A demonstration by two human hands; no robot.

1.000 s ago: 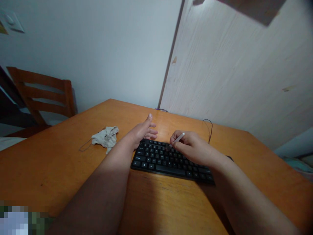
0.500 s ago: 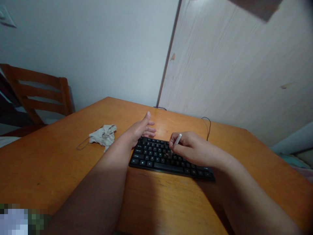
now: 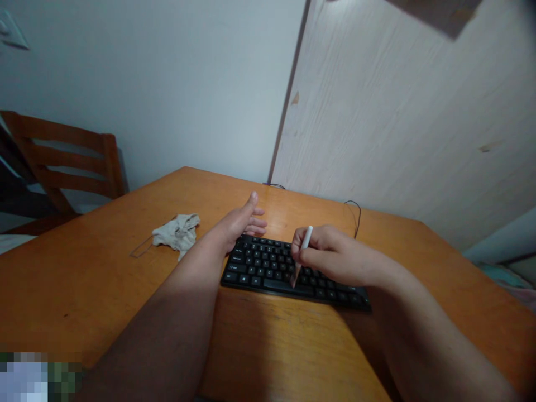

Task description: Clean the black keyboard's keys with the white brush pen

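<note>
Brush (image 3: pixel 306 240) was at the space bar (image 3: pixel 276 285): brushing, it seemed!
Right hand (image 3: pixel 329 254) pinched it; left hand (image 3: pixel 243 223), fingers loose, flanked the keyboard (image 3: pixel 268 263) on the table (image 3: pixel 125 312); next stroke seemingly wanted a steady, light grip

In the centre of the frame there are one left hand (image 3: pixel 239 223) and one right hand (image 3: pixel 333 255), two in total, also one keyboard (image 3: pixel 272 270) and one brush (image 3: pixel 306 238). At the left side there are one cloth (image 3: pixel 177 231) and one chair (image 3: pixel 69 157).
</note>
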